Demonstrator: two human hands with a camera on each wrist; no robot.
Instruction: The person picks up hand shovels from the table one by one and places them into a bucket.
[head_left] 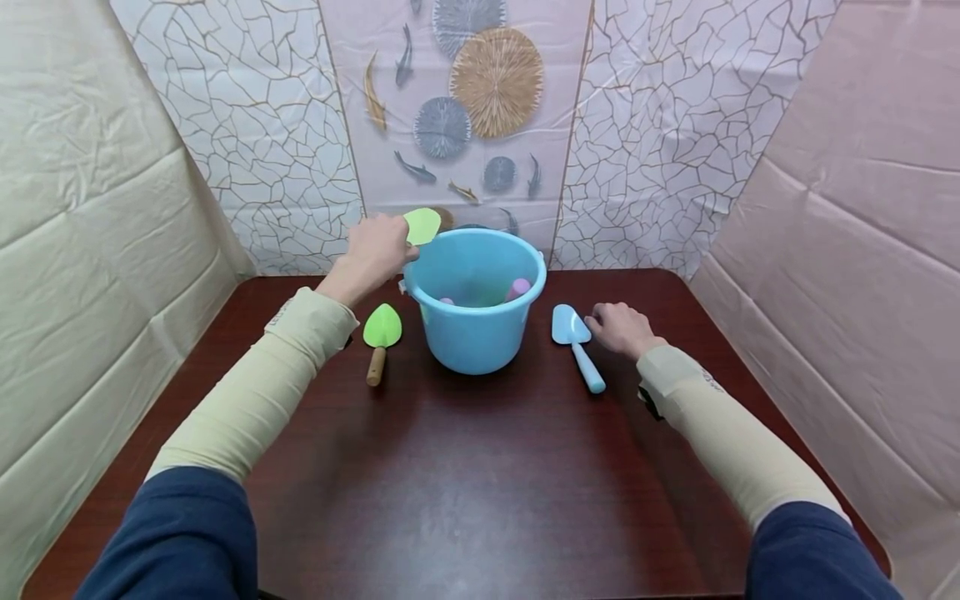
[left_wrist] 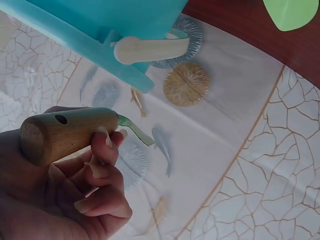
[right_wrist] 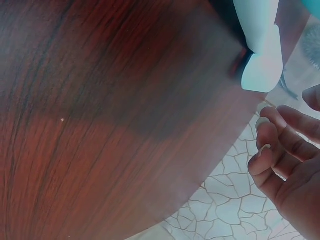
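My left hand (head_left: 377, 250) grips a small garden trowel (head_left: 423, 226), its light green blade raised at the left rim of a blue bucket (head_left: 474, 340). In the left wrist view the trowel's wooden handle (left_wrist: 75, 134) lies across the palm, pinched by thumb and fingers. Beside a light blue trowel (head_left: 572, 327) lying on the table, my right hand (head_left: 622, 328) hovers with loosely bent fingers and holds nothing. The right wrist view shows those fingers (right_wrist: 270, 137) close to the blue trowel.
Another green trowel (head_left: 382, 327) with a wooden handle lies left of the bucket. Inside the bucket, pink handle ends (head_left: 518, 288) show, their lower parts hidden. The dark wooden table (head_left: 465, 483) has patterned cloth (head_left: 645, 133) hanging behind it and plain cloth on both sides.
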